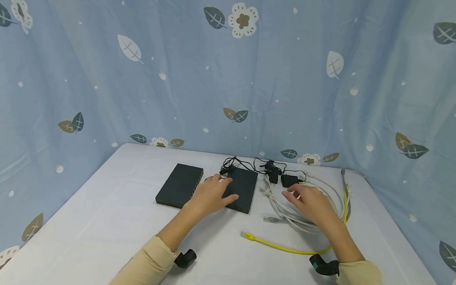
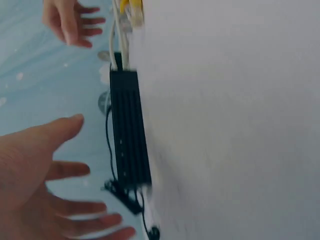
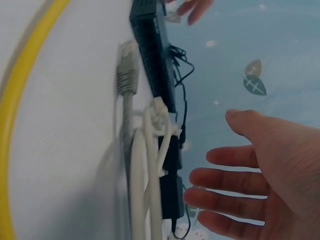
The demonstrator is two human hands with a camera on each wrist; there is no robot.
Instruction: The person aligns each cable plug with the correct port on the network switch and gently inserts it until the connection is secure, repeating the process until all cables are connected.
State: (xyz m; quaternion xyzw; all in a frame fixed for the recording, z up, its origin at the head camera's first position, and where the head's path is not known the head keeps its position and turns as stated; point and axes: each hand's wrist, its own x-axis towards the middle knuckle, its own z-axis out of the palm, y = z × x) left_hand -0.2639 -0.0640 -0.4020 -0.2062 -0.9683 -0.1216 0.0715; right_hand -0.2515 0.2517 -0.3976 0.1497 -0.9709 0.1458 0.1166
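My left hand (image 1: 210, 197) hovers with spread fingers between two flat black network switches, overlapping the inner edge of the right switch (image 1: 242, 190) in the head view. The left switch (image 1: 180, 185) lies just beside it. In the left wrist view, a gap shows between the left hand's fingers (image 2: 67, 170) and a switch (image 2: 129, 130). My right hand (image 1: 311, 203) is over the coiled white network cables (image 1: 286, 212), its fingers loosely extended and holding nothing. The right wrist view shows that hand (image 3: 265, 175) beside the white cables (image 3: 152, 185) and a grey plug (image 3: 128, 72).
Two black power adapters (image 1: 289, 181) with thin black cords (image 1: 246, 163) lie behind the cables. A yellow network cable (image 1: 284, 249) curves across the front right of the white table (image 1: 90, 221). A blue patterned curtain (image 1: 168, 91) surrounds the table's back and sides.
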